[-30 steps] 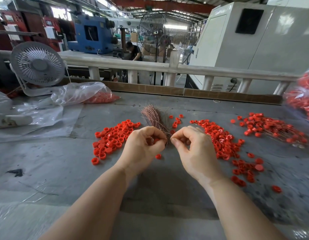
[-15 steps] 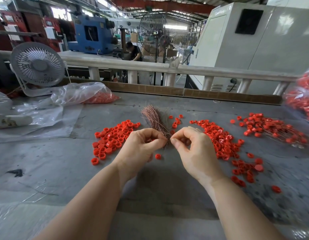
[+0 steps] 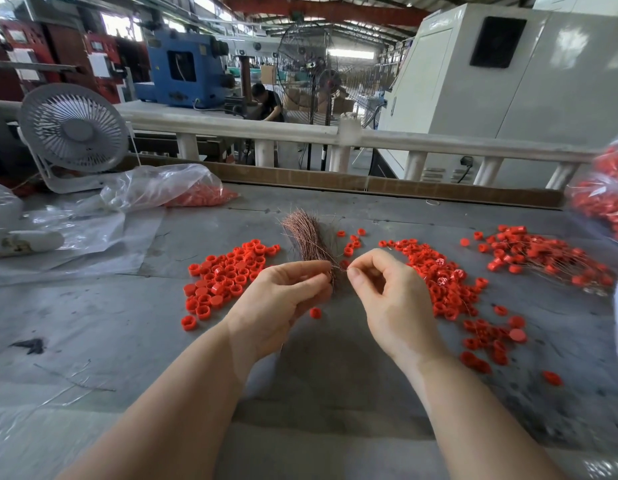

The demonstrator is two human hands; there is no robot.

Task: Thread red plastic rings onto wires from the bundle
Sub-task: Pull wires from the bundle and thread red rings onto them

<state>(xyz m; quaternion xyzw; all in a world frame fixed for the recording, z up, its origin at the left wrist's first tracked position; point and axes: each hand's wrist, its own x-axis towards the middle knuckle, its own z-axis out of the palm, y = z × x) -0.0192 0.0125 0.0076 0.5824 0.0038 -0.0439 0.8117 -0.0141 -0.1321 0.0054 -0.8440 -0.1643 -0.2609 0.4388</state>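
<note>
My left hand [image 3: 279, 299] grips the copper wire bundle [image 3: 305, 237] at its near end, the strands fanning away over the grey table [image 3: 92, 323]; my right hand [image 3: 387, 299] pinches one thin wire between thumb and forefinger just beside it; red plastic rings [image 3: 227, 275] lie heaped left and right of both hands.
</note>
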